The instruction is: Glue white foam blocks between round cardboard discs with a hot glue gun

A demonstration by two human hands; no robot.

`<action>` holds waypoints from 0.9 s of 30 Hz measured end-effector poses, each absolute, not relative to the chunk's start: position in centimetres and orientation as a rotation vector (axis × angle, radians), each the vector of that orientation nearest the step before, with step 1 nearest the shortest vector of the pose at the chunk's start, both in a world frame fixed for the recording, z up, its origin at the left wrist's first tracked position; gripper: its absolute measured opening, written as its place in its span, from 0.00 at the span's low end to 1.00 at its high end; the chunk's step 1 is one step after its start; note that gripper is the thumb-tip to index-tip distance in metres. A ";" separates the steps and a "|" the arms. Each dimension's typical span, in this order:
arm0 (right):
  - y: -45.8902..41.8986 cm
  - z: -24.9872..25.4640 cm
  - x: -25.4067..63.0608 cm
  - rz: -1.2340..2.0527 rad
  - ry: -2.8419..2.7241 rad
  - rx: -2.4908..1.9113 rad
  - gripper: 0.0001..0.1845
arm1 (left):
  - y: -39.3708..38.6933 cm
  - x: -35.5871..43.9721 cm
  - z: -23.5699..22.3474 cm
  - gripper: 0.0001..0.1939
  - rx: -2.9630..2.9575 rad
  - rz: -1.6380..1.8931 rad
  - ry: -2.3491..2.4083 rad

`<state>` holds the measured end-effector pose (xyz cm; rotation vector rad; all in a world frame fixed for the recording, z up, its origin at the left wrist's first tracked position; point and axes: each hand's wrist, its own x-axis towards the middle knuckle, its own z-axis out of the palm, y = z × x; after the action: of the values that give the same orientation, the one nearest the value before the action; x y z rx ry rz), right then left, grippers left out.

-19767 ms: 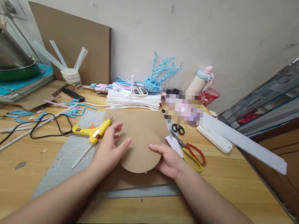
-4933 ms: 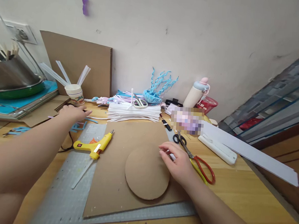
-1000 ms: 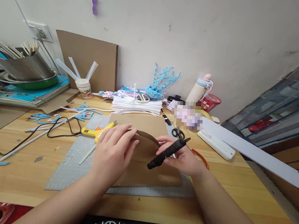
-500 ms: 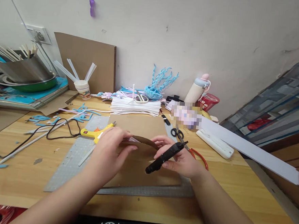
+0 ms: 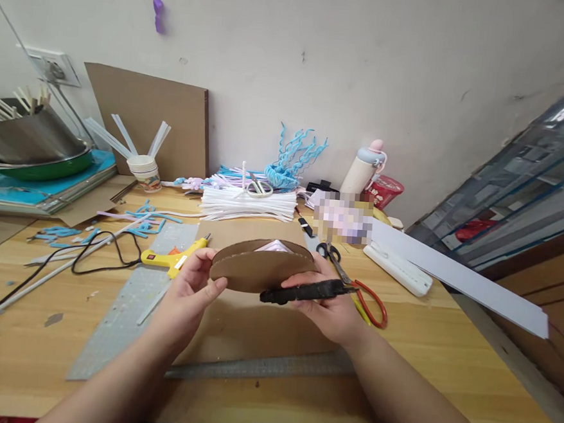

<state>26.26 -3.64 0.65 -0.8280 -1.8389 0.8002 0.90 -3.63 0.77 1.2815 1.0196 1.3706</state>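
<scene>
A round brown cardboard disc (image 5: 253, 271) is held up above the table, tilted toward me, with something pale pink showing just behind its top edge. My left hand (image 5: 187, 292) grips the disc's left rim with its fingers closed. On the disc's right, my right hand (image 5: 326, 305) holds a black pen-shaped tool (image 5: 305, 292) lying nearly level, its fingers also touching the rim. Under both hands lies a flat cardboard sheet (image 5: 254, 329) on a grey cutting mat (image 5: 120, 310).
A yellow glue gun (image 5: 170, 258) lies left of the disc, its black cord (image 5: 100, 257) trailing left. Red-and-yellow scissors (image 5: 365, 298) and small black scissors (image 5: 327, 250) lie to the right. Behind are white strips (image 5: 248, 203), a paper cup (image 5: 142, 169), a bottle (image 5: 359, 168), a cardboard board (image 5: 143, 121).
The disc has been raised and tipped from edge-on to face me. The black tool in my right hand has swung from slanted to nearly level.
</scene>
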 end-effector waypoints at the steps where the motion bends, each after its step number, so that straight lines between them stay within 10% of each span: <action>1: -3.6 0.8 26.2 0.777 -1.855 -0.818 0.11 | -3.7 0.7 1.1 0.21 1.379 1.349 1.059; 27: -3.3 2.9 25.7 1.688 -0.867 -0.858 0.15 | -3.1 0.0 1.7 0.18 2.237 1.367 1.301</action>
<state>25.71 -3.27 2.91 -0.8579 -0.8669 1.6881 0.05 -3.09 1.74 2.2373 1.3011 1.3670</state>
